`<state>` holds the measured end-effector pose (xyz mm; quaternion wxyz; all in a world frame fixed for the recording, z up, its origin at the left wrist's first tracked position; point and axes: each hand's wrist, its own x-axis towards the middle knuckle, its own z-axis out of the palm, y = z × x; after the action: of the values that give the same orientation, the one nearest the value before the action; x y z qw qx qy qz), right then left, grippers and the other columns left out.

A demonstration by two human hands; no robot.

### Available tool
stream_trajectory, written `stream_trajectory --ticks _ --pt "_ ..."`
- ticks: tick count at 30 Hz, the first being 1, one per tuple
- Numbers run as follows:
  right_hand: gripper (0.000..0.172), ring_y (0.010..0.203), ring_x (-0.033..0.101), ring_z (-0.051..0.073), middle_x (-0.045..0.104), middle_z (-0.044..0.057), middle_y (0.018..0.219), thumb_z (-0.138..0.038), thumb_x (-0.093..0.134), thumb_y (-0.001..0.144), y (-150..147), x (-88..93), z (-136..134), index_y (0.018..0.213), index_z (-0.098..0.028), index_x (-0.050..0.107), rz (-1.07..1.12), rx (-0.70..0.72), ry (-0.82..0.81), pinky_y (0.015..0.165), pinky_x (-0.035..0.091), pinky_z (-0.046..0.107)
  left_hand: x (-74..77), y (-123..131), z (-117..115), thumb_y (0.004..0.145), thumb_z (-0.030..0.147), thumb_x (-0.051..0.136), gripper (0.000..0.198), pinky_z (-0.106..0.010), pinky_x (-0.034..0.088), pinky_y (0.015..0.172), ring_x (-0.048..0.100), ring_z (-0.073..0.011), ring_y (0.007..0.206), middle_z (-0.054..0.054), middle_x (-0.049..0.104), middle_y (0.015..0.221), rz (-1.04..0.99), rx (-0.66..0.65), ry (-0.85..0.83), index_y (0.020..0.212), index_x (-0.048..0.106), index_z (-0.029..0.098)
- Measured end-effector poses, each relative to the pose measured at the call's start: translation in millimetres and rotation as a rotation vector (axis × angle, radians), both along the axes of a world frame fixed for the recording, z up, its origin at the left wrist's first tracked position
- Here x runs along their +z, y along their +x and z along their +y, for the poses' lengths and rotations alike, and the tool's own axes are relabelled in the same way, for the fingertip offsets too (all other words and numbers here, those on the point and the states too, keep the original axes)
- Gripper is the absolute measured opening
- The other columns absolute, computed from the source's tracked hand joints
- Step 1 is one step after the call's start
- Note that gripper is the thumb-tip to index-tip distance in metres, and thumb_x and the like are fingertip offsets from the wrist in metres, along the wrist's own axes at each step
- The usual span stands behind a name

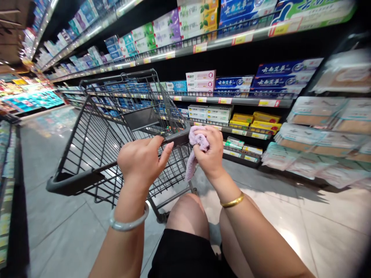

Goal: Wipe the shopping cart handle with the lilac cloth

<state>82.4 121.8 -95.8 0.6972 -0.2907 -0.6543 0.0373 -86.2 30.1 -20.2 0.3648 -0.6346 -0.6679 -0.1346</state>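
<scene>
A dark grey shopping cart (139, 119) stands in front of me, its handle bar running across the view at a slant. My left hand (143, 158), with a pale bangle (129, 224) at the wrist, is wrapped over the middle of the handle, thumb along the near side. At the handle's right end, my right hand (211, 148) has its fingers closed round a light purple cloth (191, 164), part of which hangs down beside the cart's wire side. A gold bracelet (233, 200) circles my right wrist. The cart's basket shows no large goods.
Shelves (255, 101) of boxed goods run along the right and into the distance. Hanging packets (319, 143) fill the far right. Another shelf edge (7, 193) lies at the far left. The grey tiled floor (55, 216) stretches between, with my knees below the cart.
</scene>
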Motion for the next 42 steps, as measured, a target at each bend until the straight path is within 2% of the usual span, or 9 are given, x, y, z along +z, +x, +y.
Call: stream_trajectory --ticks 7,11,14,17,20,25,31,37,42 --pt "0.033 0.120 0.062 0.026 0.070 0.007 0.116 -0.016 0.060 0.074 -3 5.1 5 0.104 -0.025 0.070 0.030 0.203 -0.036 0.108 0.049 0.045 7.2 -4 -6 0.105 0.053 0.039 0.047 -0.035 0.039 0.074 0.069 -0.0235 0.088 -0.005 0.077 0.094 -0.143 -0.118 0.064 0.099 0.075 0.023" --pt "0.030 0.112 0.065 0.023 0.072 0.006 0.111 -0.018 0.060 0.072 -7 -0.1 17 0.100 -0.024 0.070 0.231 0.351 -0.261 0.105 0.050 0.040 25.8 19 4 0.104 0.053 0.038 0.047 -0.034 0.043 0.080 0.068 -0.0241 0.096 -0.007 0.076 0.104 -0.250 -0.155 0.081 0.110 0.074 0.023" --pt "0.030 0.109 0.067 0.023 0.073 0.005 0.110 -0.019 0.061 0.071 -7 -1.2 23 0.100 -0.023 0.070 0.288 0.423 -0.365 0.104 0.050 0.039 36.6 41 24 0.103 0.059 0.035 0.053 -0.034 0.037 0.067 0.068 -0.0261 0.088 -0.008 0.076 0.095 -0.199 -0.060 -0.109 0.105 0.074 0.023" --pt "0.031 0.113 0.065 0.023 0.072 0.005 0.111 -0.017 0.060 0.071 -5 3.6 22 0.099 -0.023 0.071 0.311 0.439 -0.294 0.108 0.049 0.039 37.1 53 43 0.102 0.065 0.026 0.066 -0.033 0.025 0.057 0.068 -0.0272 0.077 -0.011 0.075 0.084 -0.180 0.050 -0.315 0.091 0.074 0.020" --pt "0.030 0.114 0.065 0.023 0.072 0.004 0.111 -0.017 0.060 0.072 -5 4.4 22 0.098 -0.024 0.071 0.312 0.462 -0.261 0.109 0.048 0.039 30.1 54 51 0.102 0.068 0.017 0.076 -0.033 0.020 0.055 0.068 -0.0286 0.073 -0.013 0.074 0.079 -0.148 0.099 -0.321 0.084 0.073 0.020" --pt "0.030 0.106 0.066 0.023 0.072 0.005 0.108 -0.020 0.061 0.070 -7 -1.2 25 0.098 -0.023 0.071 0.280 0.487 -0.406 0.102 0.052 0.040 21.2 50 40 0.101 0.068 0.015 0.078 -0.033 0.017 0.055 0.067 -0.0300 0.070 -0.013 0.073 0.077 -0.101 0.143 -0.240 0.082 0.074 0.021" --pt "0.029 0.113 0.064 0.022 0.071 0.004 0.111 -0.018 0.061 0.072 -10 14.6 10 0.098 -0.024 0.071 0.256 0.503 -0.205 0.106 0.050 0.037 18.0 43 21 0.103 0.065 0.014 0.076 -0.033 0.014 0.054 0.063 -0.0257 0.064 -0.011 0.071 0.072 -0.068 0.161 -0.186 0.077 0.070 0.021" --pt "0.028 0.105 0.066 0.022 0.074 0.004 0.106 -0.017 0.062 0.072 -24 1.0 8 0.098 -0.024 0.071 0.173 0.470 -0.353 0.100 0.053 0.039 15.7 35 2 0.102 0.066 0.017 0.073 -0.032 0.014 0.054 0.058 -0.0235 0.059 -0.010 0.067 0.065 -0.050 0.163 -0.152 0.070 0.066 0.022" --pt "0.028 0.115 0.063 0.023 0.071 0.005 0.110 -0.014 0.062 0.074 -23 10.5 -7 0.099 -0.025 0.071 0.213 0.454 -0.217 0.108 0.049 0.040 12.7 30 -11 0.103 0.065 0.020 0.070 -0.032 0.013 0.054 0.055 -0.0227 0.057 -0.008 0.064 0.062 -0.029 0.108 -0.094 0.066 0.062 0.022"
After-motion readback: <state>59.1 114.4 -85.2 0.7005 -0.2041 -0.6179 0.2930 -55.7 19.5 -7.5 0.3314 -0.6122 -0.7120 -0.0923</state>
